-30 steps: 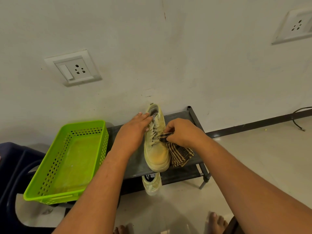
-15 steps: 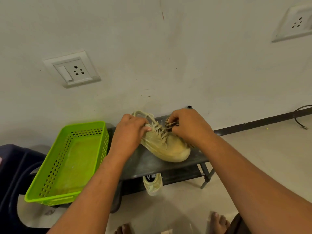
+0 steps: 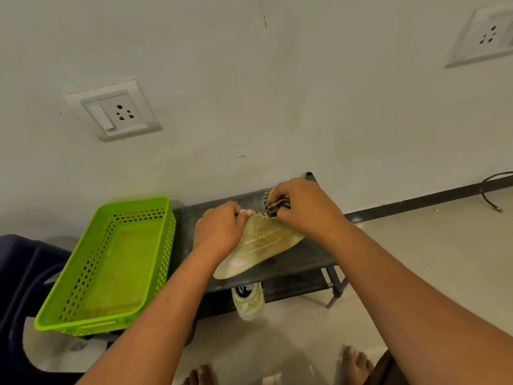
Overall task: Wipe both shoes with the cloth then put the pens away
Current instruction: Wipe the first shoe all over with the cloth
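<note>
Centre of frame: one pale yellow shoe (image 3: 266, 244) lies tipped over on the top of the low dark bench (image 3: 311, 259), its length running from lower left toward the right. Whether the face turned to the camera is the sole or the side cannot be made out.

The left hand (image 3: 219, 232) grips the shoe at its upper left edge, fingers curled over the rim. The fingertips are hidden behind the shoe, and the hand covers the shoe's collar and laces.

The right hand (image 3: 305, 209) is closed in a fist round the brown striped cloth (image 3: 276, 202), which is held against the shoe's upper edge. Only a bunched corner of the cloth shows. The remainder is inside the fist.

The second shoe (image 3: 248, 301) stands on the lower shelf (image 3: 297, 286) directly below. Only its toe end shows, the rest being hidden under the bench top.

The green basket (image 3: 166, 245) sits on the bench's left end, just beside the left hand.

A dark blue object (image 3: 16, 273) is cut off by the left edge and cannot be identified. The wall socket (image 3: 485, 34) at the upper right and the cable (image 3: 491, 190) at the right are also cut by the frame. The bare toes (image 3: 356, 362) are cropped at the bottom edge.
</note>
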